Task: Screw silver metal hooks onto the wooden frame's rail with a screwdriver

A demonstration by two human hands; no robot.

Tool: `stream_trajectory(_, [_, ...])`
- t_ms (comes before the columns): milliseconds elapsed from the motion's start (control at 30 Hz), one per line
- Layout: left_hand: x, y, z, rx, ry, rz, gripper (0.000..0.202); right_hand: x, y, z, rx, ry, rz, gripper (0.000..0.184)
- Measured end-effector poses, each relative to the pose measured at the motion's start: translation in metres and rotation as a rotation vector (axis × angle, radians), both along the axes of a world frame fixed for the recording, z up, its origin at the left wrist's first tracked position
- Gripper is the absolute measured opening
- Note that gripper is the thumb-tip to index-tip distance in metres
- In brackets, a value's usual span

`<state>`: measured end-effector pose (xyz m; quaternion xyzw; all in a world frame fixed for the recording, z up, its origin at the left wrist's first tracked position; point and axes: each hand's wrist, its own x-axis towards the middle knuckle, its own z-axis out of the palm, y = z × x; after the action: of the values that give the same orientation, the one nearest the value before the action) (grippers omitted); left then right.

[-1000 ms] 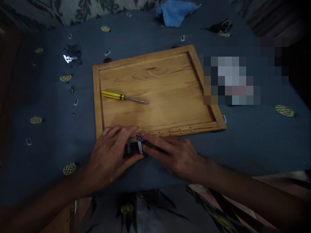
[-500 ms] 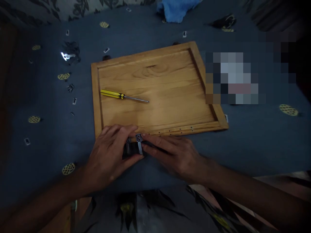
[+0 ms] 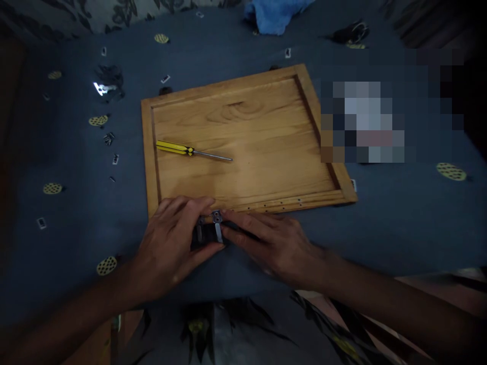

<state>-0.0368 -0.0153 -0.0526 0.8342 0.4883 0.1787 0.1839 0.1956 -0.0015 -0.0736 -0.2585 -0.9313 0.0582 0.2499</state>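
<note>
At the left side of the dark blue table cover (image 3: 57, 243), a shiny metal piece (image 3: 102, 89) lies far back, with small bits of hardware (image 3: 109, 138) scattered nearer. Closer to the person, the left hand (image 3: 171, 248) rests on the cover by the near left corner of a wooden panel (image 3: 266, 132). Its fingers are curled over a metal hinge (image 3: 216, 223), with the thumb tucked below it. The hinge sits against the panel's near edge, touching the wood, and is partly hidden by fingers. Behind the hands, a yellow-handled screwdriver (image 3: 190, 150) lies flat on the panel, handle to the left and tip pointing right. A row of small holes (image 3: 281, 204) runs along the panel's near rail, to the right of the hinge. The right hand (image 3: 277, 246) comes in from the right with its fingers stretched low over the cover, their tips gripping the hinge's right side. Far back, beyond the panel, a blue cloth (image 3: 274, 15) lies bunched on the cover.
</note>
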Motion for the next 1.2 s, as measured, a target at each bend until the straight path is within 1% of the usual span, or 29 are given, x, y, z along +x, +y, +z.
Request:
stream_trajectory(133, [0.000,0.000,0.000,0.010,0.000,-0.005,0.058,-0.002,0.000,0.001,0.018,-0.013,-0.001,0.039])
stream_trajectory(267, [-0.002,0.001,0.005,-0.003,0.008,-0.014,0.062,-0.002,-0.002,0.000,0.050,-0.028,-0.011,0.039])
stream_trajectory(400, [-0.007,0.004,0.011,0.009,-0.003,0.043,0.072,-0.001,-0.003,-0.003,0.067,-0.030,-0.019,0.035])
stream_trajectory(500, [-0.011,0.005,0.012,-0.010,-0.005,0.064,0.077,0.000,-0.004,-0.006,0.064,-0.024,-0.019,0.033])
stream_trajectory(633, [-0.018,0.006,0.015,-0.032,-0.053,0.076,0.072,0.000,-0.006,-0.010,0.054,-0.017,-0.019,0.029])
stream_trajectory(700, [-0.024,0.009,0.019,-0.054,-0.127,0.121,0.064,0.000,-0.006,-0.012,0.060,0.009,-0.014,0.027])
stream_trajectory(733, [-0.028,0.011,0.022,-0.062,-0.170,0.159,0.060,-0.001,-0.006,-0.013,0.061,0.021,-0.016,0.026])
stream_trajectory(833, [-0.045,0.021,0.026,-0.048,-0.277,0.328,0.047,0.000,-0.006,-0.015,0.045,0.026,-0.019,0.027])
stream_trajectory(900, [-0.059,0.029,0.027,-0.011,-0.287,0.442,0.040,0.002,-0.007,-0.016,0.036,0.002,-0.020,0.028])
stream_trajectory(967, [-0.075,0.037,0.026,0.043,-0.254,0.543,0.035,0.004,-0.009,-0.018,0.035,-0.034,-0.027,0.031])
stream_trajectory(1033, [-0.094,0.045,0.023,0.096,-0.217,0.608,0.029,0.006,-0.009,-0.022,0.034,-0.063,-0.027,0.035])
stream_trajectory(1100, [-0.113,0.053,0.019,0.141,-0.176,0.659,0.024,0.006,-0.008,-0.028,0.092,-0.006,-0.035,0.037])
stream_trajectory(1133, [-0.123,0.057,0.017,0.153,-0.153,0.679,0.023,0.006,-0.006,-0.030,0.119,0.045,-0.064,0.037])
stream_trajectory(1200, [-0.138,0.063,0.012,0.152,-0.111,0.698,0.027,0.005,-0.002,-0.034,0.183,0.065,-0.043,0.039])
